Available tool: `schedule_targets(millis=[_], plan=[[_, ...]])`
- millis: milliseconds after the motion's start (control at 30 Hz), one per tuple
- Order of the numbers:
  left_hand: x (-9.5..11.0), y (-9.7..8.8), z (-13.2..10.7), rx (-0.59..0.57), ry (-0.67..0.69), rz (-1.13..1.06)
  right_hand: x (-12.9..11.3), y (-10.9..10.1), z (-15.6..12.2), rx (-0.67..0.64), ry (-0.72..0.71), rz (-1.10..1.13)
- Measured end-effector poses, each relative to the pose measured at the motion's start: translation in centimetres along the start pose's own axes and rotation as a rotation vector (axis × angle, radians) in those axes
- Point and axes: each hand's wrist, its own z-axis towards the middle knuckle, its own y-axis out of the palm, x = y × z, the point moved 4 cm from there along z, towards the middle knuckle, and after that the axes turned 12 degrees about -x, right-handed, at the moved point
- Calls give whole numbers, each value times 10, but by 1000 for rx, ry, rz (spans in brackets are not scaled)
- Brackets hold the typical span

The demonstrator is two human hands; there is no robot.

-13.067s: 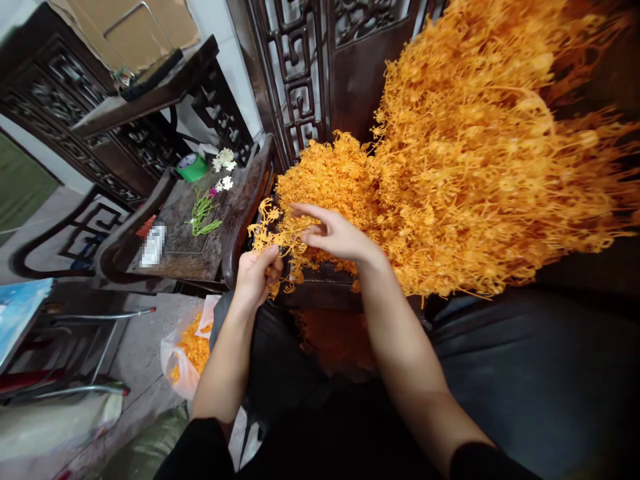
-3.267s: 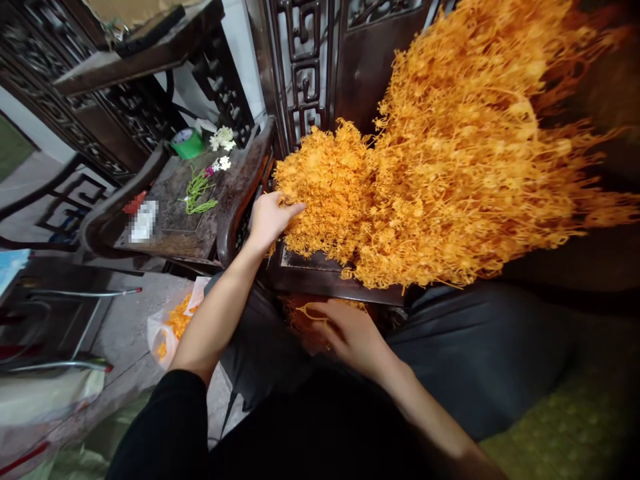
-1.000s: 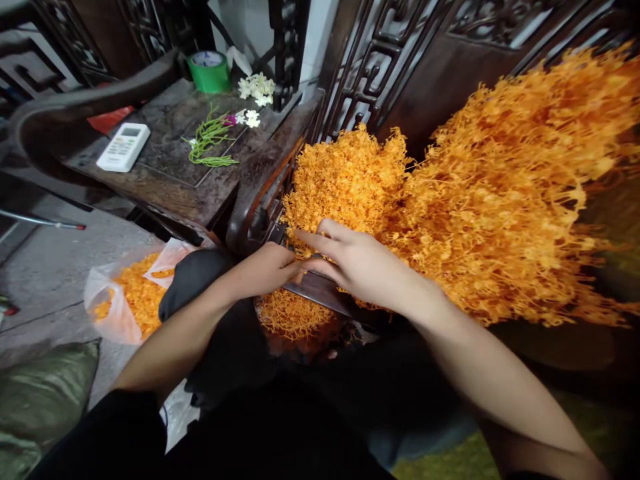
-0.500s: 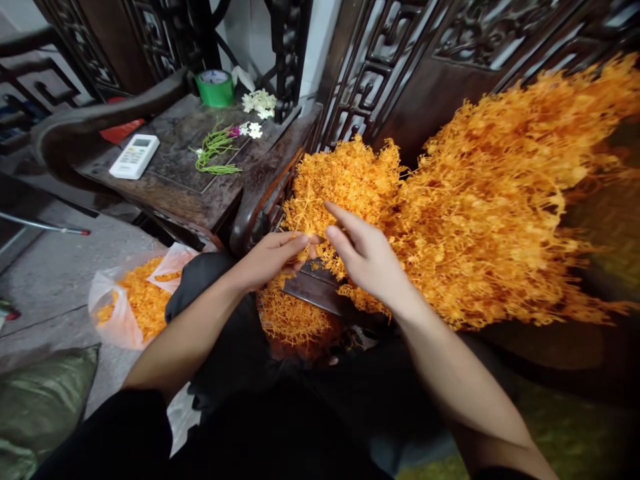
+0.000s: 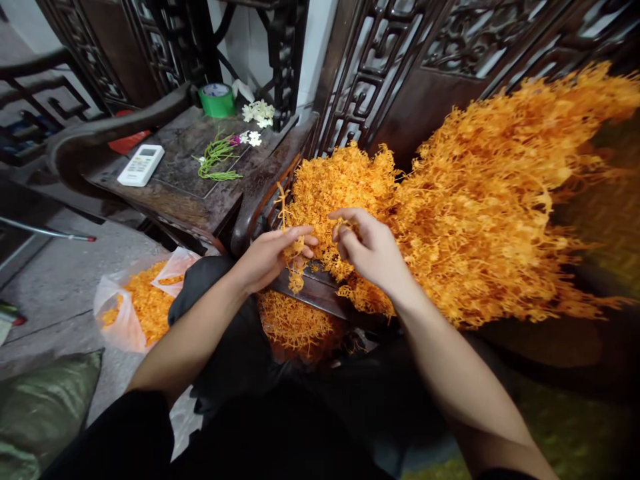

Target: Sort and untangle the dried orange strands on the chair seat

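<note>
We now pinch a sprig [image 5: 291, 257] in our left hand [image 5: 267, 257], pulled up off the orange pile [image 5: 450, 213], while our right hand [image 5: 373, 250] curls shut on another bit beside it.

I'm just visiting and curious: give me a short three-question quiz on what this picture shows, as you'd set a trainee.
1. True or false: the left hand pinches an orange sprig pulled from the orange flower heap.
2. Which lies nearest the white remote on the dark wooden seat? A) green stems B) plastic bag C) green cushion
3. Fill in: the roll of tape at the back of the seat is ____ in colour.

Key: 1 true, and the right hand grips orange flowers beside it; 2 A; 3 green.
</note>
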Motion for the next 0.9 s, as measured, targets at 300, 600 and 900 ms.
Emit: schedule_targets(millis=[300,600,900], plan=[[-3,5,8,-74,53,-36,-29,31,-3,-116,-158,-310],[5,4,11,53,10,93,8,20,20,321,-15,-73],[11,-8,13,154,109,-49,14,-36,26,271,-72,209]])
